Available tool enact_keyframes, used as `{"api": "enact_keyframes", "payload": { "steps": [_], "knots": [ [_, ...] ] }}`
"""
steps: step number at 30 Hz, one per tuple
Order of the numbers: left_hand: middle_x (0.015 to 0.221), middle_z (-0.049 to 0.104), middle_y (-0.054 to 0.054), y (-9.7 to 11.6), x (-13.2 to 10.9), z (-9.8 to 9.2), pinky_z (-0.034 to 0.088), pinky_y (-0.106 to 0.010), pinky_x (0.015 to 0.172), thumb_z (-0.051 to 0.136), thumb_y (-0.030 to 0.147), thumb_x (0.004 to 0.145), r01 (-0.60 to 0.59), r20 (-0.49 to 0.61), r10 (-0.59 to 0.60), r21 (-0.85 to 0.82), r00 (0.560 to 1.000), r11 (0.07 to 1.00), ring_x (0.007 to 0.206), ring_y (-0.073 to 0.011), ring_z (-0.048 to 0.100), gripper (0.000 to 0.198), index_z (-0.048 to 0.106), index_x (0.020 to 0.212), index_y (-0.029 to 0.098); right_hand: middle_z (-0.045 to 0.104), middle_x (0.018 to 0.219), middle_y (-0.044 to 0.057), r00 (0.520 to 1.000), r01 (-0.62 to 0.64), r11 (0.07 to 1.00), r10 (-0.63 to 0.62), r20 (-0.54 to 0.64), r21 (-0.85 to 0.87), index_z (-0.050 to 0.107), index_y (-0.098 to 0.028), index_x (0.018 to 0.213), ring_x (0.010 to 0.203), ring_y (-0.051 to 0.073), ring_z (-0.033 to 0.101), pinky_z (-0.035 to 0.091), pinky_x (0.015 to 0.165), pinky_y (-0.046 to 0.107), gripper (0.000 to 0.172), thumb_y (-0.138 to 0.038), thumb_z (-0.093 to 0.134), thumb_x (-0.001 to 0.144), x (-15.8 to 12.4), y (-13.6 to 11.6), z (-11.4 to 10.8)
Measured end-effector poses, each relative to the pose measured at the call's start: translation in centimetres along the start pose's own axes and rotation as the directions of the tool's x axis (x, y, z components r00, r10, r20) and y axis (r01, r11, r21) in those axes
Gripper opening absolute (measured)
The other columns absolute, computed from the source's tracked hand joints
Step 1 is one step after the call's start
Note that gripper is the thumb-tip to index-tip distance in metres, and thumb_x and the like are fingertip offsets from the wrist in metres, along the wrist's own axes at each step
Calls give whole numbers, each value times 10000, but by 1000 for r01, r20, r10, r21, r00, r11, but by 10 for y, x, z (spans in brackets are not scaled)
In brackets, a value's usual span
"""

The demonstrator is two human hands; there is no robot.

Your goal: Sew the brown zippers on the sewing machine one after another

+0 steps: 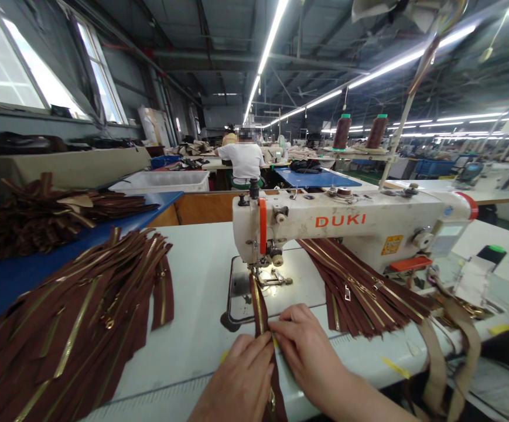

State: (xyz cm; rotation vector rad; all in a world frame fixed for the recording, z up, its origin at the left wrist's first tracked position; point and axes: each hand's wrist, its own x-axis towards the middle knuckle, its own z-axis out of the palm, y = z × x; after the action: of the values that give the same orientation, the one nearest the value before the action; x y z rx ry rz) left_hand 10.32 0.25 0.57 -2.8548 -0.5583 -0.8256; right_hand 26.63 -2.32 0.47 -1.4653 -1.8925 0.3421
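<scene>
A brown zipper strip (pixel 259 305) with gold teeth runs from under the needle of the white sewing machine (pixel 298 220) down toward the table's front edge. My left hand (pixel 241 375) lies over the strip, its fingers together and pressed on it. From the right, my right hand (pixel 304 351) pinches the strip's edge, thumb and fingertips near my left fingertips. A lit metal plate (pixel 298 275) surrounds the needle area. Part of the strip is hidden beneath my left fingers; its lower end shows between my wrists.
Brown zippers (pixel 82 316) are heaped at the left, and more zippers (pixel 359 287) lie right of the needle. Beige straps (pixel 434 357) hang at the front right. Thread cones (pixel 376 132) stand behind the machine. A person in a white shirt (pixel 245 159) sits farther back.
</scene>
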Motion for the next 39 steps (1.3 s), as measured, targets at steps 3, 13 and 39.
{"api": "enact_keyframes", "payload": {
  "steps": [3, 13, 39],
  "knots": [
    [1024, 687, -98, -2, 1, -1, 528, -371, 803, 304, 25, 873, -5, -36, 7, 53, 999, 999, 947, -226, 622, 373, 639, 992, 137, 580, 862, 36, 999, -12, 1000, 12, -35, -27, 665, -196, 845, 866, 172, 493, 417, 764, 289, 236, -28, 501, 864, 1, 3, 0],
    [924, 697, -110, 0, 8, -3, 541, -399, 772, 311, -20, 794, 37, 61, -41, 67, 997, 997, 872, -241, 637, 387, 655, 876, 137, 579, 856, 43, 1000, -2, 1000, 2, -8, -2, 674, -201, 875, 858, 186, 491, 413, 766, 315, 226, -72, 489, 889, 2, 0, -3],
    [916, 668, -74, -19, 7, -12, 553, -307, 779, 356, 63, 877, 106, -4, -108, -165, 994, 981, 857, -189, 621, 290, 620, 945, 162, 553, 883, 57, 953, 292, 834, -211, 217, -469, 576, -156, 940, 844, 228, 441, 365, 729, 369, 88, -135, 575, 855, 7, -5, -1]
  ]
}}
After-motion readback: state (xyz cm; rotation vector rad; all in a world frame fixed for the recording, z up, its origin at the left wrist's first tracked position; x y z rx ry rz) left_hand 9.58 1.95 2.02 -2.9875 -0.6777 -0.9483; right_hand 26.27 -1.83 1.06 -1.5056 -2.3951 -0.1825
